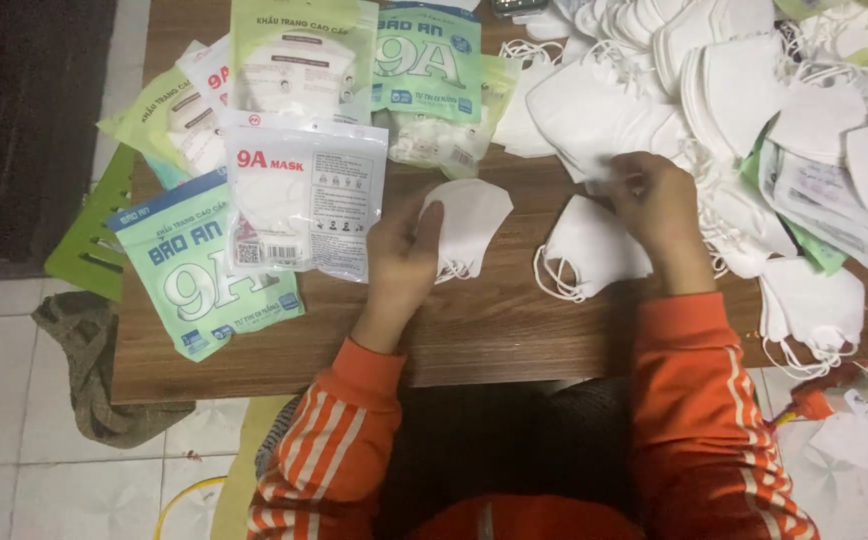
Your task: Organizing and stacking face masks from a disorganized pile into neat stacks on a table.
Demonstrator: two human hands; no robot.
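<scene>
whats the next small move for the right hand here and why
Probably lift one folded white mask clear of the heap: the right hand is at the heap's edge, fingers pinching there, while the left hand already holds a folded white mask over the brown wooden table.

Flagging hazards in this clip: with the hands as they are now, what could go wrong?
1. The mask pile is loose with tangled ear loops; the right hand picking there may drag extras out.
2. Masks overhang the table edge and could fall.
3. The left hand holds a folded mask lightly; it might slip.
</scene>
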